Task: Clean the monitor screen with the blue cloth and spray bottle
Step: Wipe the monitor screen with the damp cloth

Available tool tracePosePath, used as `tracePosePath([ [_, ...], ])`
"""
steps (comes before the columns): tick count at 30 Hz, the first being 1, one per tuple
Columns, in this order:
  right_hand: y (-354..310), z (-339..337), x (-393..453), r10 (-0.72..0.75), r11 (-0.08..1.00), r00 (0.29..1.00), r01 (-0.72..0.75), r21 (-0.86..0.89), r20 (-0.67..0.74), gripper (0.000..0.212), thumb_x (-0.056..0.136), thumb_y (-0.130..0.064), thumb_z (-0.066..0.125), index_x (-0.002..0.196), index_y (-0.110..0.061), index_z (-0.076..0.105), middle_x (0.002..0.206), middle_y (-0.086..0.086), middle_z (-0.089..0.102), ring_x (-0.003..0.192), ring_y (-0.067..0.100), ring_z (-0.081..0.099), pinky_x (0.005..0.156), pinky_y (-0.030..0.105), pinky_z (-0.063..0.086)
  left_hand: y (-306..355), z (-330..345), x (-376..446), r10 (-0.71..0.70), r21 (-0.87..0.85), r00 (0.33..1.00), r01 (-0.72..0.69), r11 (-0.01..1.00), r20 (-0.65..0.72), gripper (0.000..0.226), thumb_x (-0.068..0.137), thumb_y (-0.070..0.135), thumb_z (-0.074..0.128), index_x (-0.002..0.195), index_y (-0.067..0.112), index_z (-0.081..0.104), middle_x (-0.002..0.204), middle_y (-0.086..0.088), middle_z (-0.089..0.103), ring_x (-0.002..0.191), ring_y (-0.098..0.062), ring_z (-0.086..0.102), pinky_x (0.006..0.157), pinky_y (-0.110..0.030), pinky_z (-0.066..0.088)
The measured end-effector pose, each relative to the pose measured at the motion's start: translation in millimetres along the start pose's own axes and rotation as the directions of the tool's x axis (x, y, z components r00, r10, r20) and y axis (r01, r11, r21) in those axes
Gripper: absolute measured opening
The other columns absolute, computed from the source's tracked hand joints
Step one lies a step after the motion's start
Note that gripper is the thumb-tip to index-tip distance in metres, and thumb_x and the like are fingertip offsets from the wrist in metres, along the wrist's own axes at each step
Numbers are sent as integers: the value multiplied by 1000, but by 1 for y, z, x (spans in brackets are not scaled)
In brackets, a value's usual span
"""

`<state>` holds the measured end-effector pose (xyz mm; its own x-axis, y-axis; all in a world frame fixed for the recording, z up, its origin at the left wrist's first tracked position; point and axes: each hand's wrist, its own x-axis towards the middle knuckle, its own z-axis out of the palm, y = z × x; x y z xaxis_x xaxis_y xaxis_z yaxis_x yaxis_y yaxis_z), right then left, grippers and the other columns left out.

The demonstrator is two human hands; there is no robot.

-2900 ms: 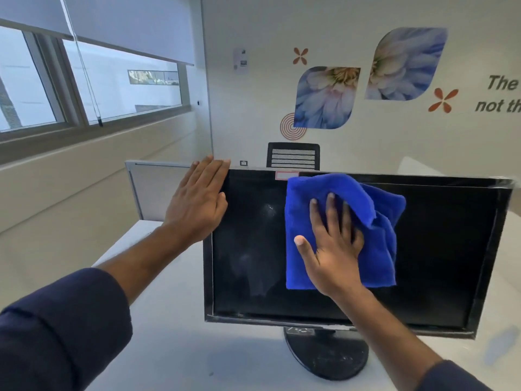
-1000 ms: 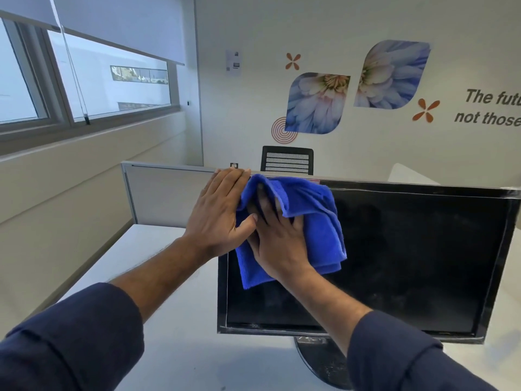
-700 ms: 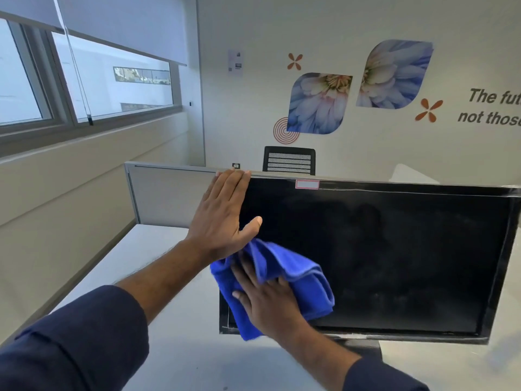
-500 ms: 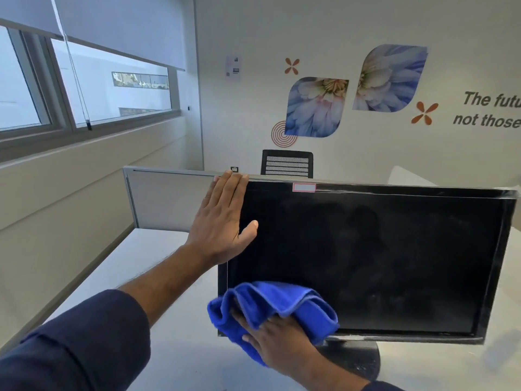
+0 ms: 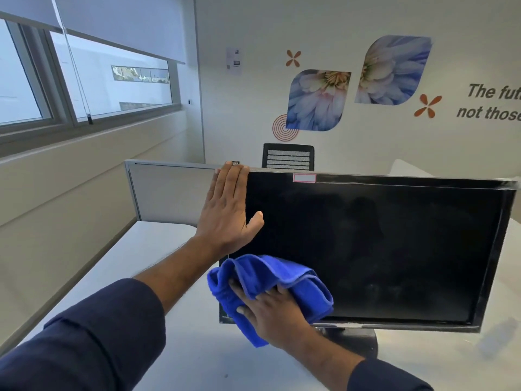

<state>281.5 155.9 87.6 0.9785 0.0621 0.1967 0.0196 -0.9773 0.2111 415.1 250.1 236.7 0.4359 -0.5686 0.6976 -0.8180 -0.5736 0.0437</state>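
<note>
A person stands at a white surface (image 5: 158, 258) facing a black monitor (image 5: 375, 249) on a round stand. The left hand (image 5: 225, 213) lies flat with straight fingers against the monitor's upper left corner, bracing it. The right hand (image 5: 270, 311) presses a bunched blue cloth (image 5: 267, 280) against the screen's lower left corner, fingers spread over the fabric and partly tucked under a fold; whether they grasp it or only press it cannot be told. No spray bottle is in view. Faint dusty smears show across the middle and right of the glass, so the wiping looks unfinished. To do this step well, keep the bracing hand firm so the monitor does not tip, use light, even pressure, and overlap each pass while working toward the right edge.
</note>
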Motion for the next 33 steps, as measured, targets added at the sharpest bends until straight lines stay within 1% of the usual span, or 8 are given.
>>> tracePosePath([
  [4,-2,17,-18,-92,996,989,90,22,114,48,95,-53,35,137,-35,50,104,-17,71,96,9,65,96,32,35,-2,3,-4,-16,10,1000,16,1000,6,88,85,51,37,156,7,11,165,-13,10,154,-24,-2,125,-44,2],
  [7,3,40,-32,-103,993,973,114,-42,207,41,97,-50,32,120,-35,62,109,-16,70,110,12,63,104,37,39,-2,4,-3,-5,15,1000,5,1000,1,88,85,50,40,156,7,12,165,-12,11,154,-24,-2,125,-44,2],
  [9,8,46,-37,-62,996,974,74,-51,216,43,97,-49,31,126,-34,59,117,-15,68,117,13,59,102,40,45,-2,5,-2,-8,24,1000,8,1000,-5,88,85,49,41,156,7,12,165,-13,12,154,-25,-2,125,-44,2],
  [12,21,47,-47,-26,997,956,44,-56,292,44,99,-48,27,130,-36,55,122,-15,66,117,14,59,103,41,38,-2,6,-2,-19,36,1000,19,999,0,88,86,49,41,156,7,12,165,-13,11,154,-25,-2,125,-45,1],
  [19,56,40,-75,-36,999,984,34,14,172,45,93,-54,41,131,-39,57,119,-16,67,109,12,65,98,38,45,2,11,0,-34,40,999,35,999,-14,88,87,50,43,157,7,10,166,-11,6,154,-24,-7,125,-40,-8],
  [22,50,34,-69,-22,997,984,9,80,174,57,88,-60,43,141,-40,47,125,-17,64,108,10,65,90,33,52,3,13,0,-53,30,998,54,998,-20,89,86,51,42,157,7,9,166,-11,5,154,-24,-7,124,-39,-10],
  [26,23,30,-45,-88,994,980,74,82,177,65,87,-72,38,141,-37,46,129,-16,62,117,9,60,98,36,48,3,12,-2,-59,27,998,59,998,-20,91,85,51,43,156,6,11,165,-12,9,154,-25,-3,125,-42,-4],
  [33,3,43,-23,-158,988,967,155,29,198,57,94,-67,23,98,-33,69,105,-18,71,109,11,65,94,36,51,1,12,-2,-50,45,999,50,998,-20,92,84,52,43,157,7,9,165,-12,9,154,-24,-3,125,-38,-7],
])
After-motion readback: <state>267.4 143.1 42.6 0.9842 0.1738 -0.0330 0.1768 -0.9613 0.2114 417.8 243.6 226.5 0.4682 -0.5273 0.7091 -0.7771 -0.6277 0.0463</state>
